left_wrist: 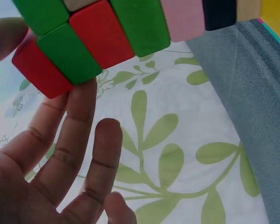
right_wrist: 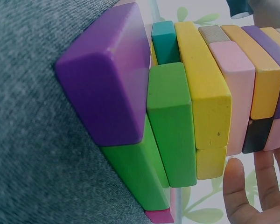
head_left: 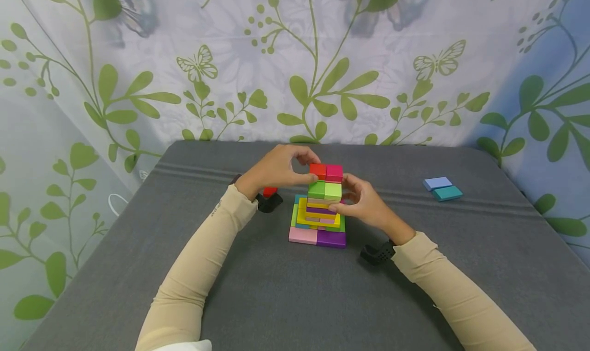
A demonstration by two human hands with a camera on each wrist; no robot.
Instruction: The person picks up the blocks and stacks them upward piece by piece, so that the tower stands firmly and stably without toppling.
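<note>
A stepped tower of coloured wooden blocks [head_left: 324, 207] stands at the middle of the grey table. Pink and purple blocks [right_wrist: 102, 84] show at its base. On its top layer sit a red block [head_left: 316, 170] and a crimson block [head_left: 334, 173]. My left hand [head_left: 278, 169] pinches the red block, thumb at the front and fingertips [left_wrist: 81, 95] at the far side. Lower down, my right hand [head_left: 367, 203] holds the tower's right side, its thumb in front and other fingers behind. The left wrist view shows red and green blocks alternating near the top.
A light blue block [head_left: 437, 183] and a teal block [head_left: 447, 193] lie flat at the right of the table [head_left: 276, 300]. Something small and red [head_left: 270, 192] shows by the left wrist. A flowered curtain [head_left: 239, 59] hangs behind the table.
</note>
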